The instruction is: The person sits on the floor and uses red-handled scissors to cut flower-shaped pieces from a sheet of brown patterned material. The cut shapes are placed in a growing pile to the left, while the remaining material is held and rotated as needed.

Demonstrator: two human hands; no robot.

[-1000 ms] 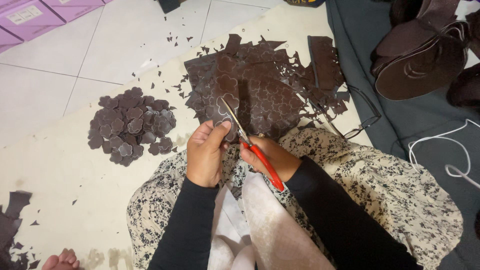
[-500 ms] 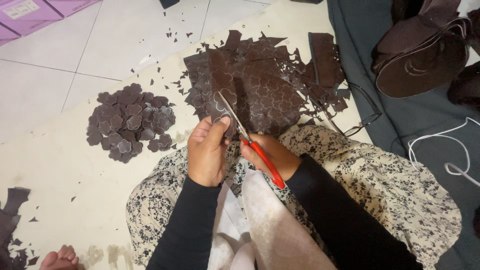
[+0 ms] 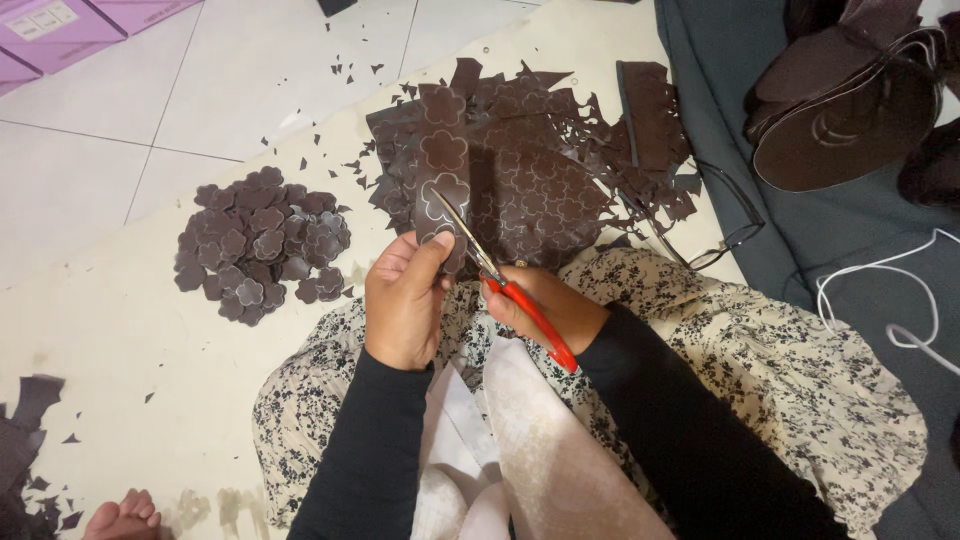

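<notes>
Counts on the floor and lap

Two hands, left (image 3: 405, 305) and right (image 3: 545, 300); one pair of red-handled scissors (image 3: 505, 283); one pair of eyeglasses (image 3: 715, 225); one pile of cut flower shapes (image 3: 262, 245), too many to count.

Both arms in close-fitting long black sleeves reaching the wrists; left hand (image 3: 405, 305) and right hand (image 3: 545, 305) bare (no gloves or rings visible). Lap covered by cream fabric with small black floral print. One bare foot (image 3: 120, 515) at lower left edge.
</notes>
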